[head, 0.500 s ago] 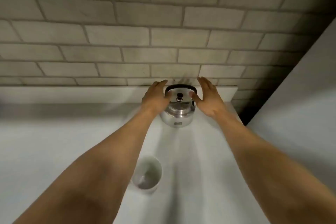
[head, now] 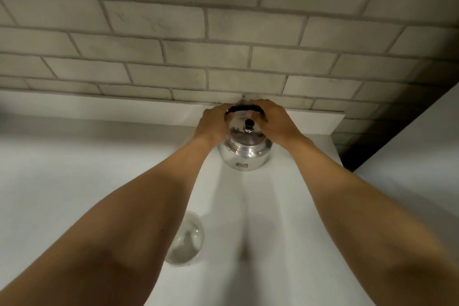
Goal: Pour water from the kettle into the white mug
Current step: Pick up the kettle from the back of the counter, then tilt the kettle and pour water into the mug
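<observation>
Kettle (head: 244,149): one, polished metal, upright at the far end of the table (head: 310,218), just in front of the raised ledge (head: 124,110) under the brick wall (head: 223,32). Black arched handle (head: 244,108) over the lid; small dark knob (head: 248,123) at lid centre. Base appears flat on the table, so judged not yet lifted.

Left hand (head: 213,123): curled onto the left end of the handle, fingers wrapped over the top. Right hand (head: 275,119): closed over the right end of the handle, fingers folded over its top. Two-handed grip probably because the kettle sits at full reach and may be heavy with water; both ends held would steady it against swinging. Spout not visible; likely on the far side, hidden by the hands.

Mug (head: 186,241): one, white, upright, near the person, well apart from the kettle, partly hidden by the left forearm. Mouth open upward, ready to receive. Contents cannot be told.

Count: 1 kettle, 1 mug, 2 hands. Nothing else on the table.

Step judged: securing grip before lift; pour not begun.
</observation>
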Motion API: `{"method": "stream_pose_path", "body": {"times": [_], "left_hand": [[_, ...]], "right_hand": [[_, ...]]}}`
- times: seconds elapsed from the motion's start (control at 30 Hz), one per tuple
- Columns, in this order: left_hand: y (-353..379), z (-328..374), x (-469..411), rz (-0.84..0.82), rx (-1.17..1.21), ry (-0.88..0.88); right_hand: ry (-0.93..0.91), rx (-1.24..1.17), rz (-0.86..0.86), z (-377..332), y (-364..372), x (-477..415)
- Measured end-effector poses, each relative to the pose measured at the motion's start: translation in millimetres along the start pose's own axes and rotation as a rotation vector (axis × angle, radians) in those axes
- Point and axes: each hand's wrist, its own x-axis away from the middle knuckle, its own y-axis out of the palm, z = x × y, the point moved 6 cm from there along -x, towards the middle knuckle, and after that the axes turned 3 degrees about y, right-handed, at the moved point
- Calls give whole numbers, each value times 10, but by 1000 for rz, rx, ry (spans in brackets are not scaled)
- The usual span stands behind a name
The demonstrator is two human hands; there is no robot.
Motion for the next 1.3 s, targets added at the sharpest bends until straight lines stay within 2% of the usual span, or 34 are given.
{"method": "stream_pose_path", "body": {"times": [0.17,0.27,0.4,0.47,0.67,0.87,1.0,1.1,1.3], "left_hand": [[-19,111,167,-32,16,0],[-166,357,371,29,77,22],[-480,832,1054,321,-138,296],[-470,975,1474,355,-138,398],[-227,1085,2142,249,-144,417],[-20,1087,2536,116,-190,359],[32,1123,2788,121,-157,382],[154,1039,2981,26,-131,333],[133,948,3221,153,15,305]], "right_hand": [[5,-119,107,20,-133,171],[-22,-132,180,-158,-404,342],[-11,-164,235,-468,-779,594],[-31,-151,241,-610,-919,777],[-105,-124,262,-885,-1144,1397],[-134,-37,216,-916,-958,2024],[-163,-10,228,-979,-931,2249],[-163,-40,227,-1005,-884,2390],[-224,19,134,-1250,-779,2486]]}}
